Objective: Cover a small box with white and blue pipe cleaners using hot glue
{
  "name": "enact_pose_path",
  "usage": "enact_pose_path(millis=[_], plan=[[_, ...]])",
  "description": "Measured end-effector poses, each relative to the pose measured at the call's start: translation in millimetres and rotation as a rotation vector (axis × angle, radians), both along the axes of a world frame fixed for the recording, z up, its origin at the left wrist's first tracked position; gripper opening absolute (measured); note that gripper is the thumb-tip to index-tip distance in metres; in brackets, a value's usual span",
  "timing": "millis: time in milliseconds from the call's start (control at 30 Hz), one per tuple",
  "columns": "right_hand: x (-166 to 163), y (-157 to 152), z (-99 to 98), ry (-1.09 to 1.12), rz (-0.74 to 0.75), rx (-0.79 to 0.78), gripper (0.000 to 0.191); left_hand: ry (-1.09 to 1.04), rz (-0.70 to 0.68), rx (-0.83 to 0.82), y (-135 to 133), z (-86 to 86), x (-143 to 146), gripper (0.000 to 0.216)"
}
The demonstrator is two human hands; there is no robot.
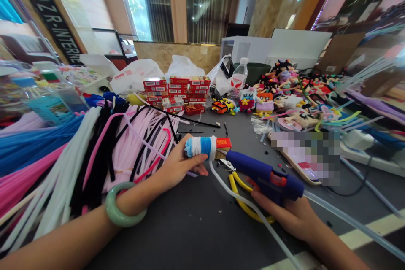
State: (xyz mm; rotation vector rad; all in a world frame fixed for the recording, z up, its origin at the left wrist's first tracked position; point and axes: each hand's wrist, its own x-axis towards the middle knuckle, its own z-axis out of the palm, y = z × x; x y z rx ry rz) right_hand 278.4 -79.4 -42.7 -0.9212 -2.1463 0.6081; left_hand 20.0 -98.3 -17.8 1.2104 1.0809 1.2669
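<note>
My left hand (177, 164), with a green bangle (122, 206) on the wrist, is closed around a small red box wrapped in blue and white pipe cleaner (205, 145). A loose white pipe cleaner end (240, 200) trails from the wrap toward me. My right hand (291, 215) grips a blue hot glue gun (262, 175), whose nozzle points at the wrapped box. A clear glue stick (348, 221) sticks out of the gun's back. Yellow-handled pliers (240, 190) lie under the gun.
A big pile of pipe cleaners (79, 152) in pink, white, black and blue covers the left of the dark table (190, 223). Stacked red boxes (177, 90), a water bottle (238, 76) and several small plush figures (284, 93) stand farther back. A phone (303, 156) lies at right.
</note>
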Motion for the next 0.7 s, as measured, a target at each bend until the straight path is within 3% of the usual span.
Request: enact_pose_path(millis=[400, 700], plan=[[4.7, 4.5, -24.6, -0.023, -0.076, 0.055, 0.042, 0.045, -0.029, -0.057, -0.8, 5.3, 2.1, 0.043], [8.0, 10.2, -15.5, -0.062, -0.080, -0.075, 0.018, 0.068, -0.057, -0.051, -0.7, 5.4, 1.7, 0.041]])
